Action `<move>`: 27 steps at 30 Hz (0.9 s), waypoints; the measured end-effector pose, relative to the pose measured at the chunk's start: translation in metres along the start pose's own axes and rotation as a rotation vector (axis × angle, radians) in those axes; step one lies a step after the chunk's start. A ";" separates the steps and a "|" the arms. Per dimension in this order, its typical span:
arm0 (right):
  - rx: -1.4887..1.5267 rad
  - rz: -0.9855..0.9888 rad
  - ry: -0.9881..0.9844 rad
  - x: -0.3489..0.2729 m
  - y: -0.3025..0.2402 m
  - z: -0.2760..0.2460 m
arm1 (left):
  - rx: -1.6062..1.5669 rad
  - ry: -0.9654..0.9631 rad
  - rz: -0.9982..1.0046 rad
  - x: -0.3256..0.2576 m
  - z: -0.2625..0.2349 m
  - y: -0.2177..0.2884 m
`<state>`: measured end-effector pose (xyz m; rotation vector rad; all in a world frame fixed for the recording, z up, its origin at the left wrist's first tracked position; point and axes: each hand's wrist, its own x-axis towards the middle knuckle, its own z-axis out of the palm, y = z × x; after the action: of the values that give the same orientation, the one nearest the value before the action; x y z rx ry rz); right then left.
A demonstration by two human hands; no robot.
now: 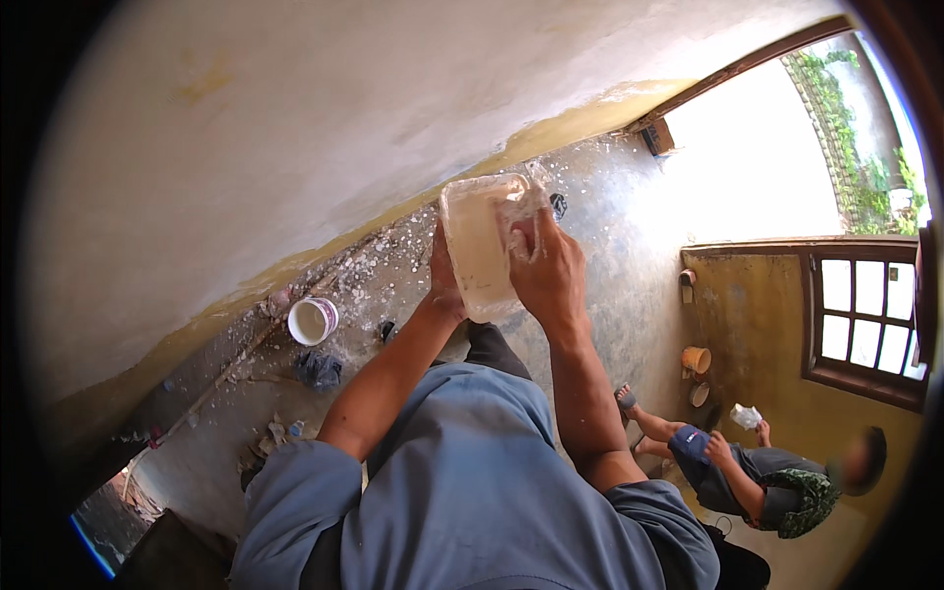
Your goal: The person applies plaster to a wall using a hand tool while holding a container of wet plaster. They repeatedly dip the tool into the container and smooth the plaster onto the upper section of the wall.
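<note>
A pale rectangular plastic tub is held up in front of me. Inside it lies a smooth cream-coloured layer, and whitish smears coat its rim. My left hand grips the tub along its left side, the fingers partly hidden behind it. Over the tub's right edge is my right hand, closed, with whitish paste on its fingers. What it holds is blurred and hard to make out.
A patchy whitish wall rises ahead. On the speckled floor stand a white bucket and a dark plastic bag. Another person is at the right, near an orange bucket and a barred window.
</note>
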<state>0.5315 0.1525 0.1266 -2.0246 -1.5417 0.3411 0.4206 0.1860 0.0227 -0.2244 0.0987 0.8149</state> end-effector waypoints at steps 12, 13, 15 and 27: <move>0.266 -0.028 -0.160 0.004 -0.014 -0.001 | -0.009 -0.062 0.039 -0.008 0.006 -0.005; 0.271 -0.038 -0.164 0.006 -0.011 0.001 | -0.016 -0.038 0.048 -0.009 0.007 -0.003; 0.571 0.081 -0.035 0.014 0.000 -0.001 | -0.056 -0.036 0.050 -0.010 0.014 0.000; 1.130 0.240 -0.150 0.063 0.071 0.029 | 0.083 -0.113 0.271 -0.038 0.013 0.015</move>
<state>0.5923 0.2080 0.0711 -1.2519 -0.8100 1.1654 0.3840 0.1722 0.0397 -0.0861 0.0567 1.0889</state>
